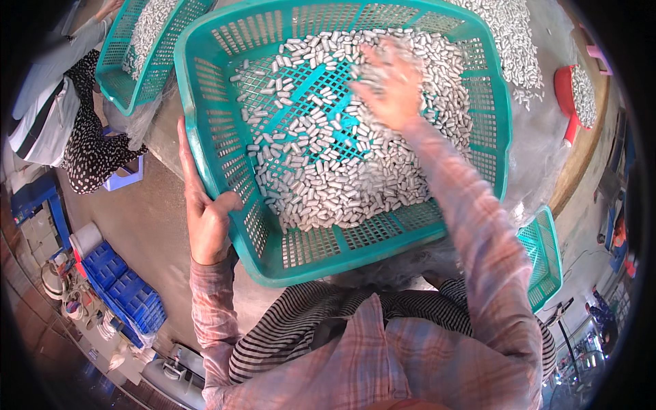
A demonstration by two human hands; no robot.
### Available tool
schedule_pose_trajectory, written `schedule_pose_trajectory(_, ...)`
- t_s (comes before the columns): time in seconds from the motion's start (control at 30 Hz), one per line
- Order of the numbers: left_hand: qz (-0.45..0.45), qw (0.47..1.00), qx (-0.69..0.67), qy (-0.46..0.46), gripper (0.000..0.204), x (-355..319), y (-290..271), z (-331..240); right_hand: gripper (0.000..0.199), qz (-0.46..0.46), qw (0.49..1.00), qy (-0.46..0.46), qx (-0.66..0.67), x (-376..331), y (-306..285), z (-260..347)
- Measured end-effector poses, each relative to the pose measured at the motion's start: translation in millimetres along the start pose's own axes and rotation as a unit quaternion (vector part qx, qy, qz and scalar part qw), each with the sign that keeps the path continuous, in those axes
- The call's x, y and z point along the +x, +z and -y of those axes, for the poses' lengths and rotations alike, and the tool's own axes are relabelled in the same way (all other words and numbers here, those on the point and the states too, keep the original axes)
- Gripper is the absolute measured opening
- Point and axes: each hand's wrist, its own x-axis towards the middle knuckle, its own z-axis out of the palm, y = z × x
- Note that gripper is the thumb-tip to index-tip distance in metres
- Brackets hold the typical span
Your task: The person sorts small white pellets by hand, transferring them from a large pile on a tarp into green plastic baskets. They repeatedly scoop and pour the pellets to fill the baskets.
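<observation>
A large green plastic basket (383, 256) with lattice walls rests tilted over my lap. Small, whitish, capsule-shaped pieces (342, 188) are strewn across its floor, thicker along the near and right sides. Toward the far left, green lattice shows between them. My left hand (207, 215) grips the basket's left wall, thumb over the rim and fingers along the outside. Inside, my right hand (393, 89) is spread over the pieces at the far right, its fingers apart and somewhat blurred by motion. Some pieces near it are smeared too.
A heap of similar pieces (509, 44) lies on plastic sheeting beyond the basket. At right is a red scoop (565, 96) full of them. Another green basket (126, 96) stands far left beside a seated person (85, 130). Blue crates (123, 287) sit lower left; a green basket (540, 256) lower right.
</observation>
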Motion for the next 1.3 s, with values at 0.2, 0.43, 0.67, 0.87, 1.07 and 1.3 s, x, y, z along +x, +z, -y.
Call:
schedule_pose_trajectory(0.2,-0.003,1.000,0.019,-0.011,0.107,4.2,3.8,-10.6,0.058,0.184,0.922,-0.320,0.114,-56.9,-9.9,127.7)
schedule_pose_trajectory(0.43,-0.019,0.999,0.008,-0.029,0.106,1.0,-8.8,2.8,0.062,0.231,0.954,-0.174,-0.080,-72.8,-84.8,-65.1)
schedule_pose_trajectory(0.67,0.002,0.999,0.013,-0.035,0.103,11.3,1.0,4.7,0.067,0.103,0.987,-0.117,0.023,16.9,0.8,62.0)
schedule_pose_trajectory(0.87,0.025,1.000,-0.008,0.006,0.101,45.4,-34.7,66.9,0.058,0.399,0.882,-0.238,0.078,-79.7,-79.7,55.4)
schedule_pose_trajectory(1.07,-0.074,0.975,0.208,0.038,0.085,47.7,-45.4,114.5,0.052,0.277,0.931,-0.223,-0.083,-95.4,-222.9,-47.1)
schedule_pose_trajectory(1.3,0.125,0.852,0.448,0.238,0.078,24.2,23.4,94.3,0.040,0.016,0.984,0.151,0.096,-103.1,-181.6,-122.0)
